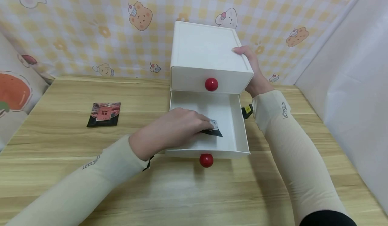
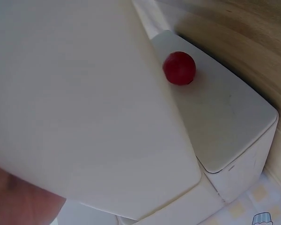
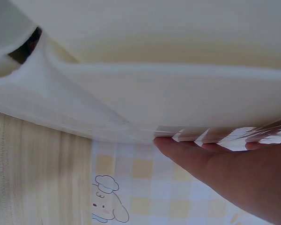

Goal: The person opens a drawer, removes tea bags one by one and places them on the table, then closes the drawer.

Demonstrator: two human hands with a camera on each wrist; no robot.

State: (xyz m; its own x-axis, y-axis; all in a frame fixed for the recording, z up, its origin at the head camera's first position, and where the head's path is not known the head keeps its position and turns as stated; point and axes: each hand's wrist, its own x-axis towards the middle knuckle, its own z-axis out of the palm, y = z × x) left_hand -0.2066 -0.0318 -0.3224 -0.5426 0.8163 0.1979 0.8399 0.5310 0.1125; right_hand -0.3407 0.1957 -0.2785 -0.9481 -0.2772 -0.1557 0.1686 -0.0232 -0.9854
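Observation:
A white two-drawer box (image 1: 209,47) with red knobs stands on the wooden table. Its lower drawer (image 1: 244,141) is pulled out, while the upper one is closed. My left hand (image 1: 179,128) reaches into the lower drawer and pinches a small packet (image 1: 214,126), silvery with a black end; part of it lies hidden under the fingers. At the box's right side, my right hand (image 1: 256,74) braces it, thumb over the top edge. In the right wrist view, the fingers (image 3: 192,152) lie straight along the white side wall.
A black and red printed packet (image 1: 104,115) lies flat on the table (image 1: 136,94) to the left of the box. Behind stands a yellow checked cloth (image 1: 106,13) with cartoon animals. A plain white sheet (image 1: 357,67) closes the right side.

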